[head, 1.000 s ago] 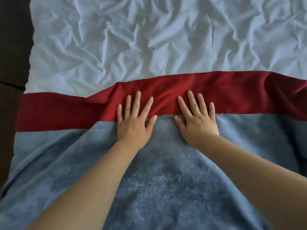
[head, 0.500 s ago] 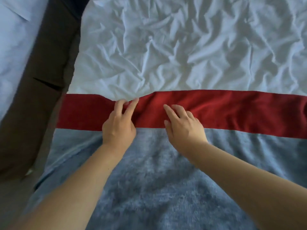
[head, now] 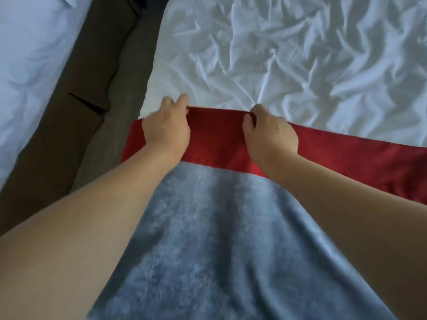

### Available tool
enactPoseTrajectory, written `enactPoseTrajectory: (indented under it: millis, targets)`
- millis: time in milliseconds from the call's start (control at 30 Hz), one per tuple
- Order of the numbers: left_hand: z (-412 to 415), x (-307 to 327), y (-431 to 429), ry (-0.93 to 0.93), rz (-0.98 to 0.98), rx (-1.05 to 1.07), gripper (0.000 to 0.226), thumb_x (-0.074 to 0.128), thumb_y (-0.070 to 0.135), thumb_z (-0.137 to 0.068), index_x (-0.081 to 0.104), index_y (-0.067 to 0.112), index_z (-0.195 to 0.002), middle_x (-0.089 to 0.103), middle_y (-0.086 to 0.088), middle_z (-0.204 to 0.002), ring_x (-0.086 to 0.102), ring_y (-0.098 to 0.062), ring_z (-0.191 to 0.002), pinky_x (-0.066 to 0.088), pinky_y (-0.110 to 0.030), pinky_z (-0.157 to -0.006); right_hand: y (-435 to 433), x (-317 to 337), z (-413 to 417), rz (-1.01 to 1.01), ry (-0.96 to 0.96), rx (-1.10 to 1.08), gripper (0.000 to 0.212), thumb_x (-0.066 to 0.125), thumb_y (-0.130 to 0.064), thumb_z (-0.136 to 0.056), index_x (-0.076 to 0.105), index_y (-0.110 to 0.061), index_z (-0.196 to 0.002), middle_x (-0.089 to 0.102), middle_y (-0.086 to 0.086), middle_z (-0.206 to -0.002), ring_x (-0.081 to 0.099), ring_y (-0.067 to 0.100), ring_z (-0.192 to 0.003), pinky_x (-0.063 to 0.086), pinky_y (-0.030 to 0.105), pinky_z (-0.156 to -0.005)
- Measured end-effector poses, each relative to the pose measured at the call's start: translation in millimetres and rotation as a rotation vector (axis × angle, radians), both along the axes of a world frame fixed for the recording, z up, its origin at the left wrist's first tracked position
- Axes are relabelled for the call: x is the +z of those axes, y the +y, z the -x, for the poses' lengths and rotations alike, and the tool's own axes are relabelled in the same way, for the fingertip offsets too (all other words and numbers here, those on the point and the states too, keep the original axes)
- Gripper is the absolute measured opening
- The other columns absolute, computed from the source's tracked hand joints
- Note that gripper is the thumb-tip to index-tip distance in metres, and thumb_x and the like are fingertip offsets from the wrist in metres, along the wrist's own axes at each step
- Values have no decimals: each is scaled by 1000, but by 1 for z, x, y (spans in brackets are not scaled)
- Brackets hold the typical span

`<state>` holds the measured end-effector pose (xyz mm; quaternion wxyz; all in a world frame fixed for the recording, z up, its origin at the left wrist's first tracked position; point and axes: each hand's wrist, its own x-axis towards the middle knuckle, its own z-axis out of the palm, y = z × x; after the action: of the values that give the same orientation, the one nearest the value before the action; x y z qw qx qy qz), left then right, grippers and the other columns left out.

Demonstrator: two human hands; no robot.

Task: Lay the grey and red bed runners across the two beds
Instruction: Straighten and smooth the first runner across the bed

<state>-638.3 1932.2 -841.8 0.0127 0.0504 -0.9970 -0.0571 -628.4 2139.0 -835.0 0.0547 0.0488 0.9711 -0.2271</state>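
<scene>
A red bed runner [head: 346,158] lies as a band across the near bed, over its crumpled white sheet [head: 288,54]. Below it a grey bed runner [head: 219,239] covers the foot of the bed, between my forearms. My left hand [head: 165,130] grips the red runner's far edge near the bed's left side. My right hand [head: 270,135] pinches the same far edge a little to the right. The strip between both hands is raised slightly off the sheet.
A narrow gap with dark carpet [head: 76,135] runs along the left of this bed. Beyond it, at the far left, is a second bed with white bedding [head: 27,65]. The red runner's left end hangs at the bed's edge.
My hands went from lying flat on the red runner's near edge to gripping its far edge, further left. The view has swung left, showing the gap and second bed.
</scene>
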Motion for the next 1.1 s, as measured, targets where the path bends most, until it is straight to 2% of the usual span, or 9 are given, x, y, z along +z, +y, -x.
enactPoseTrajectory:
  millis: [33,100,167,200,267,467,700,900,1100]
  targets:
    - [9,-2,-3,43,-9,24,11,45,17,-106,53,14,-114,57,-13,-103,60,-36,-76,34,-40,-58,-3,-3,0,60,-11,26,22,37,-29,-101,51,-23,-117,63,4,-85,61,34,-84,44,41,-65]
    - [4,-18,-3,3,-29,41,28,41,30,-109,47,18,-134,59,-16,-121,63,-42,-101,47,-49,-74,-5,-15,-13,122,-142,117,53,43,-23,-98,32,-29,-149,59,8,-131,53,33,-123,44,49,-102]
    - [-30,-42,3,-156,-21,28,56,29,51,-108,19,32,-159,34,-17,-161,36,-48,-144,31,-58,-115,1,-35,-41,-44,-224,252,70,41,-37,-101,4,-38,-160,21,1,-166,19,26,-152,13,52,-125]
    - [-52,-53,6,-201,-17,8,63,25,59,-106,7,37,-162,16,-13,-170,17,-46,-154,18,-60,-121,5,-45,-56,-143,-218,316,68,34,-48,-103,-3,-42,-160,3,-3,-170,3,22,-156,2,53,-125]
    - [-94,-71,5,-175,4,-68,66,24,64,-104,6,39,-163,4,-8,-173,5,-41,-157,10,-63,-123,19,-62,-83,-251,-177,371,65,18,-62,-102,-5,-44,-159,-12,-7,-170,-12,19,-156,-5,54,-125]
    - [-167,-75,4,-181,0,-160,70,22,69,-102,16,36,-163,6,-3,-173,5,-38,-158,11,-61,-125,52,-71,-146,-307,-113,416,70,13,-67,-101,3,-35,-162,-5,-1,-171,-6,21,-157,-1,48,-127]
    - [-314,-55,62,-297,-58,-622,77,35,75,-96,21,38,-162,11,-4,-173,3,-45,-157,12,-75,-117,108,-56,-282,-149,-128,602,75,40,-58,-100,25,-17,-160,14,1,-170,6,24,-157,16,51,-125]
    - [-408,-47,138,-372,-96,-874,84,55,75,-87,25,44,-160,14,-7,-172,10,-48,-155,11,-78,-115,211,-54,-398,-137,-134,752,73,44,-58,-100,22,-25,-161,13,1,-170,13,25,-157,20,50,-124]
    - [-400,-45,217,-340,-80,-813,71,57,38,-94,31,36,-160,16,-4,-172,14,-44,-156,17,-76,-115,279,-49,-424,-201,-97,700,70,54,-10,-91,35,-23,-157,27,0,-166,25,25,-153,32,48,-119]
